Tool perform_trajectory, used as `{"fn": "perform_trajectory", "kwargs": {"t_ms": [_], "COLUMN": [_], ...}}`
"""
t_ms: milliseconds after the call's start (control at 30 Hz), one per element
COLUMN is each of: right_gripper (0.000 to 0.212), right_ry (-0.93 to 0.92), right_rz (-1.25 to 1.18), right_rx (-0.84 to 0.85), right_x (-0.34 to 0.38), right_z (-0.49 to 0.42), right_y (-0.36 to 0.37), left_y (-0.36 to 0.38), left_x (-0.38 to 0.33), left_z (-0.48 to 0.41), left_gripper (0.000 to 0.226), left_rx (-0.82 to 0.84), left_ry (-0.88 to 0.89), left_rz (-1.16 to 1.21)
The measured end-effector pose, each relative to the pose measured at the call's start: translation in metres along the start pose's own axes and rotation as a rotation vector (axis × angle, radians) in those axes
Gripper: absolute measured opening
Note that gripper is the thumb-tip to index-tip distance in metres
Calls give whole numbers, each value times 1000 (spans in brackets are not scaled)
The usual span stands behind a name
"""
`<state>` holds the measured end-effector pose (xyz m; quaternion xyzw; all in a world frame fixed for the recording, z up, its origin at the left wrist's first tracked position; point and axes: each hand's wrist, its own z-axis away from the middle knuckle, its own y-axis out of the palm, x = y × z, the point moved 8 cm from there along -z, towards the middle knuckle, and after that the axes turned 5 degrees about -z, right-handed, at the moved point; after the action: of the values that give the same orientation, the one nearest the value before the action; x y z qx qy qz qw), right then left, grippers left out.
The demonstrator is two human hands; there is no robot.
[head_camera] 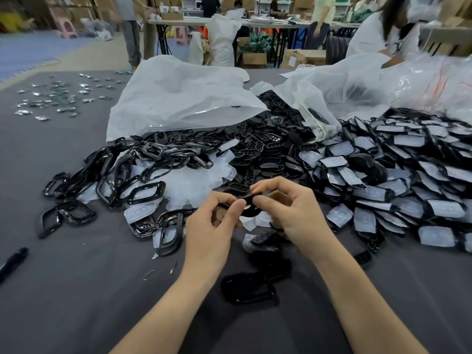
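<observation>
Both hands met over the near middle of the grey counter (pixel 76 290). Left hand (pixel 212 226) and right hand (pixel 293 213) each pinched one black part (pixel 249 204) between them, thumb and curled fingers (pixel 236 209) closed on its ends; the part was held just above the counter, clear of the piles. Its exact shape was partly hidden by the fingers.

Black frames (pixel 122 180) lay heaped left of the hands, some on white film. Black grille pieces (pixel 255 149) were piled behind the hands. Film-covered pieces (pixel 408 180) spread to the right. Two white bags (pixel 184 98) lay open at the back of the piles. A few dark shells (pixel 247 290) sat on the counter between the forearms. A black pen (pixel 12 261) lay at the left edge. Small silver bits (pixel 56 98) were scattered far left. Another person (pixel 378 29) stood at the far right of the counter.
</observation>
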<state>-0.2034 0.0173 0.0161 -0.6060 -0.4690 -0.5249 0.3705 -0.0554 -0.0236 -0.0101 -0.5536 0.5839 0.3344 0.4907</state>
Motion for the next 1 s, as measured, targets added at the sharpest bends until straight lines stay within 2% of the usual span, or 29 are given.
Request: {"fn": "perform_trajectory", "kwargs": {"t_ms": [100, 167, 233, 300, 333, 433, 500, 600, 733, 1000], "right_gripper": [12, 13, 15, 22, 25, 15, 15, 20, 24, 14], "right_ry": [28, 46, 51, -29, -143, -730, -980, -1094, -1113, -963], "right_rz": [-285, -517, -645, -504, -297, 510, 730, 740, 688, 592], "right_rx": [-136, -177, -184, -200, -246, -434, -509, -563, -558, -537], "right_x": [-1, -2, -4, 2, 11, 57, 68, 70, 68, 60], "right_z": [-2, -1, -2, 0, 3, 31, 50, 58, 59, 52], "right_y": [-14, -18, -17, -18, -23, -18, -5, -1, -3, -4], "left_y": [-4, -6, -3, 2, 4, 9, 10, 8, 7, 7], "left_x": [8, 10, 10, 9, 9, 7, 7, 6, 6, 5], "left_z": [-1, -4, -4, -2, -2, -1, -1, 0, 0, -1], "left_gripper": [12, 17, 15, 16, 19, 25, 18, 13, 12, 14], "left_rx": [-33, -59, -32, 13, 28, 61, 75, 69, 67, 76], "left_ry": [-48, -67, -82, -99, -103, -103, -99, -86, -83, -79], "left_rz": [16, 35, 121, 207, 228, 229, 218, 208, 207, 184]}}
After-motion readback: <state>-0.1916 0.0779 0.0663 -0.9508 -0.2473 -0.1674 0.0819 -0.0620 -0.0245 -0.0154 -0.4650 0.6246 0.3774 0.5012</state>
